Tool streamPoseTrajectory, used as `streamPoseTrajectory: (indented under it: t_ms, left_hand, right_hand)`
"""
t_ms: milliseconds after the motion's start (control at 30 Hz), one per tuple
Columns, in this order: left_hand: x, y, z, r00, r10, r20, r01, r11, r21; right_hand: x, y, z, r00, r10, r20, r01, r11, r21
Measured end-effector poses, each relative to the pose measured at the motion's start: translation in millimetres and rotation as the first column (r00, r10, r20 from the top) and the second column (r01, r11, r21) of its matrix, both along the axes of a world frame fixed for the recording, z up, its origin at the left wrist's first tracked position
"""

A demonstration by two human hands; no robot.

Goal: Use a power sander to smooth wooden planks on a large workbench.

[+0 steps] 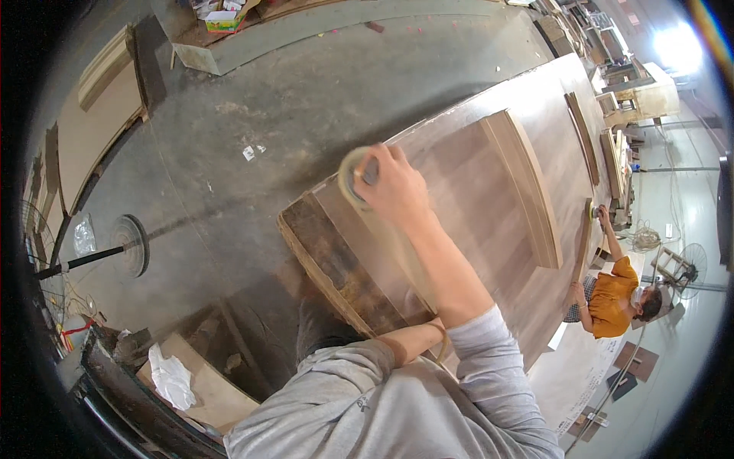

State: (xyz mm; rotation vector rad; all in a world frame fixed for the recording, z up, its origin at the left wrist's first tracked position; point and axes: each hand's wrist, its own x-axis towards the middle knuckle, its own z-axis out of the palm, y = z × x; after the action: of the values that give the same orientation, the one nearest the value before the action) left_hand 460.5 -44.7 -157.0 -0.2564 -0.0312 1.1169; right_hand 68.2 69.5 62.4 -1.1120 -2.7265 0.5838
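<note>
In my right hand is a round sander with a pale yellowish rim and a dark grey middle, smeared by motion. My fingers are closed around its grey part, near the table's left corner. A long tan strip, blurred and apparently wooden, runs from below the sander toward my body, beside my right forearm. My left forearm crosses under the right one, which hides the left hand and whatever it holds. A thin yellowish hose or cord loops beside the arms.
A brown-topped table carries a thick wooden board and a thinner one. At the right, a co-worker in an orange top holds another board. A pedestal fan base stands left; crumpled white paper lies near lower left.
</note>
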Motion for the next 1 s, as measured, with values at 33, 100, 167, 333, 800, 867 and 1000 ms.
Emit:
streamPoseTrajectory:
  t_ms: [33,100,167,333,800,867,1000]
  left_hand:
    - [0.3,3.4,-1.1,0.999,-0.004,-0.035,0.005,1.0,0.011]
    - [3.4,6.3,-7.2,0.994,0.007,-0.105,-0.004,1.0,0.03]
    - [8.5,3.0,-15.1,0.988,0.029,-0.149,-0.024,0.999,0.035]
    - [10.3,-12.2,-22.5,0.98,0.03,-0.199,-0.02,0.998,0.053]
    - [0.8,0.5,-16.1,0.877,0.058,-0.477,0.037,0.981,0.188]
    - [4.6,-3.6,-16.3,0.874,0.068,-0.481,0.032,0.98,0.196]
    - [5.1,-9.8,-15.5,0.867,0.073,-0.494,0.049,0.972,0.231]
  right_hand:
    - [0.6,-0.8,0.9,1.0,-0.002,-0.007,0.002,1.0,-0.001]
    - [-4.3,-0.8,1.8,0.999,0.042,0.02,-0.041,0.998,-0.05]
    - [21.2,-15.7,-0.8,0.999,0.042,0.032,-0.039,0.996,-0.081]
    - [89.3,-22.1,21.9,0.984,-0.128,0.121,0.147,0.975,-0.166]
    - [48.9,0.0,-4.7,0.988,-0.133,0.075,0.138,0.988,-0.066]
    - [86.2,-11.6,-2.8,0.986,-0.16,0.051,0.163,0.984,-0.064]
    - [106.2,-11.3,12.1,0.96,-0.268,0.077,0.274,0.958,-0.081]
